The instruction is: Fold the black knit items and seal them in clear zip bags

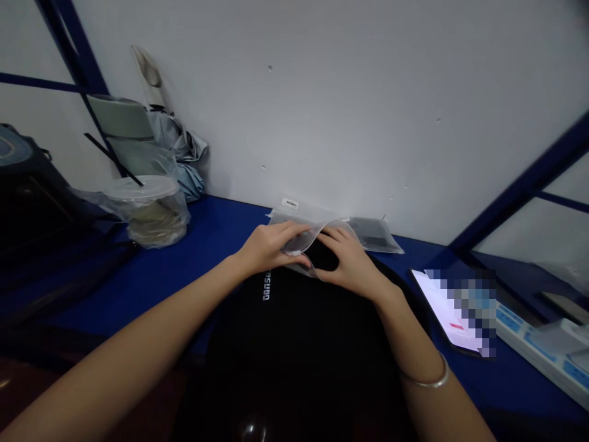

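A frosted plastic zip bag [308, 212] with a small white label at its far edge is held over my dark clothing. Its mouth gapes between my hands and looks dark inside. At the left end of the mouth, my left hand [269, 248] pinches the bag, with fingers above and thumb below. My right hand [353, 263] grips the right end, its fingers and thumb parted around the opening; part of the film covers the fingertips. Just behind it, another clear bag [375, 235] with something dark inside lies on the blue table [207, 245].
To the left stands a lidded cup [156, 212] in a plastic bag with a black straw. Behind it are a folded umbrella [186, 153] and a grey-green chair-like object [122, 123]. A lit phone [442, 307] and a white power strip [538, 350] lie right. A pale wall [345, 110] rises behind.
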`<state>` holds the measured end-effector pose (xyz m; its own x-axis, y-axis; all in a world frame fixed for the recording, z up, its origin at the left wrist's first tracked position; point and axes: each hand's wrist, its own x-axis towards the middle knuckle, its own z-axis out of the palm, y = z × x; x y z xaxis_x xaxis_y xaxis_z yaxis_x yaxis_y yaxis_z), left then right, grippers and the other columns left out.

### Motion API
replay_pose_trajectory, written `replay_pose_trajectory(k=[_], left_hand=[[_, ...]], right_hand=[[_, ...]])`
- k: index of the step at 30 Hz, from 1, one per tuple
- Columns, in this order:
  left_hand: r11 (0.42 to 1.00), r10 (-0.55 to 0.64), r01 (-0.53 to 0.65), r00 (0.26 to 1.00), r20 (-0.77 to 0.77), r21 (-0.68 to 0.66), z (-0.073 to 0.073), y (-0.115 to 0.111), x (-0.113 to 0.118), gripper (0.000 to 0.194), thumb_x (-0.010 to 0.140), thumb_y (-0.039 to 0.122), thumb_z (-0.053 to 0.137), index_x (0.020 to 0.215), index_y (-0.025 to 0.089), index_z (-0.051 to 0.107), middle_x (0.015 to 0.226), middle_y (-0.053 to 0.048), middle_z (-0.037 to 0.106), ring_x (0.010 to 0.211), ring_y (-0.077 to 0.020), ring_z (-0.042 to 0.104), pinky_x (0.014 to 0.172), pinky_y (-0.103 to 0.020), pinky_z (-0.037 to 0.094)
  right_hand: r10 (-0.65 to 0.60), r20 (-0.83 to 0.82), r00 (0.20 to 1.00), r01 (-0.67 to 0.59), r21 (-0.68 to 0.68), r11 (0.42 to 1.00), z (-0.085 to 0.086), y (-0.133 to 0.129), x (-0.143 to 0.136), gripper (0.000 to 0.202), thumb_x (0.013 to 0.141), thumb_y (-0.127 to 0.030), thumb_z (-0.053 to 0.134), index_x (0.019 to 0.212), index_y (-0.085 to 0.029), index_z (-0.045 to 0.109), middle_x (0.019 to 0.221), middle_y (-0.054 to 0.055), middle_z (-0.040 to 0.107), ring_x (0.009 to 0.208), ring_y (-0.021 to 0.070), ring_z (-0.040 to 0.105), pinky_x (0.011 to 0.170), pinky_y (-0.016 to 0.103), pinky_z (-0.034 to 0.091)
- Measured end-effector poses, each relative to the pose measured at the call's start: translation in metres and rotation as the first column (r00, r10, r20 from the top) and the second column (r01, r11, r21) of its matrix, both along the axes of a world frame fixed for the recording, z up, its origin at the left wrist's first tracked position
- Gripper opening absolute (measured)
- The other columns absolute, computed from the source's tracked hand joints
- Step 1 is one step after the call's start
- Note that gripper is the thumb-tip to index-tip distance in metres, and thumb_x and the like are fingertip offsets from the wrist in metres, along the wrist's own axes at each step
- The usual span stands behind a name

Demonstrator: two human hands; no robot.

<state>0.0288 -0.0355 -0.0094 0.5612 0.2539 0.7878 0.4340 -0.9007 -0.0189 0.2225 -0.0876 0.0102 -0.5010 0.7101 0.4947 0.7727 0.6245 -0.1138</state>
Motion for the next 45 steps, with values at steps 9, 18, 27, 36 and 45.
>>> replay_pose_trajectory(k=[9,18,27,36,45], left_hand=[[0.972,-0.080,0.063,0.995,0.065,0.228,-0.002,-0.002,0.003,0.041,0.071,0.048,0.059,0.097,0.016,0.056,0.088,-0.007,0.065,0.080,-0.0154,0.062,0.068,-0.025,0.052],[0.944,0.000,-0.040,0.993,0.122,0.326,0.000,0.007,-0.003,0.018,0.080,0.007,0.043,0.087,0.014,0.057,0.089,-0.007,0.066,0.081,-0.0127,0.062,0.065,-0.022,0.051],[0.949,0.144,-0.173,0.981,0.128,0.264,0.000,0.019,-0.014,0.023,0.080,0.009,0.039,0.075,0.017,0.060,0.075,-0.004,0.065,0.068,-0.0113,0.059,0.056,-0.021,0.045],[0.974,0.227,-0.225,0.973,0.048,-0.037,-0.013,0.035,-0.029,0.024,0.081,0.018,0.039,0.093,0.017,0.060,0.078,-0.004,0.067,0.066,-0.0118,0.061,0.057,-0.020,0.043],[0.815,0.552,-0.530,0.833,0.034,-0.235,-0.011,0.024,-0.023,0.030,0.085,0.032,0.040,0.105,0.020,0.059,0.066,-0.002,0.065,0.054,-0.0099,0.051,0.052,-0.021,0.032]], right_hand=[[-0.174,0.012,0.985,0.163,0.294,0.942,-0.012,0.004,-0.011,0.044,0.068,-0.039,0.061,0.104,-0.015,0.057,0.100,0.012,0.057,0.096,0.0276,0.049,0.083,0.042,0.042],[-0.105,-0.210,0.972,0.207,0.558,0.804,-0.009,0.003,-0.007,0.029,0.063,-0.022,0.053,0.089,-0.012,0.060,0.075,0.009,0.066,0.072,0.0226,0.062,0.065,0.035,0.051],[0.184,-0.134,0.974,-0.028,0.734,0.679,-0.007,-0.006,-0.006,0.030,0.067,-0.025,0.053,0.095,-0.013,0.058,0.087,0.011,0.067,0.085,0.0207,0.064,0.074,0.033,0.054],[0.503,0.055,0.862,-0.412,0.654,0.634,-0.008,-0.035,-0.038,0.031,0.085,-0.020,0.029,0.087,-0.013,0.060,0.087,0.010,0.068,0.101,0.0198,0.058,0.085,0.036,0.050],[0.493,0.141,0.858,-0.417,0.751,0.511,-0.002,-0.038,-0.049,0.014,0.078,-0.015,0.051,0.070,-0.021,0.060,0.085,-0.002,0.070,0.090,0.0138,0.063,0.082,0.027,0.051]])
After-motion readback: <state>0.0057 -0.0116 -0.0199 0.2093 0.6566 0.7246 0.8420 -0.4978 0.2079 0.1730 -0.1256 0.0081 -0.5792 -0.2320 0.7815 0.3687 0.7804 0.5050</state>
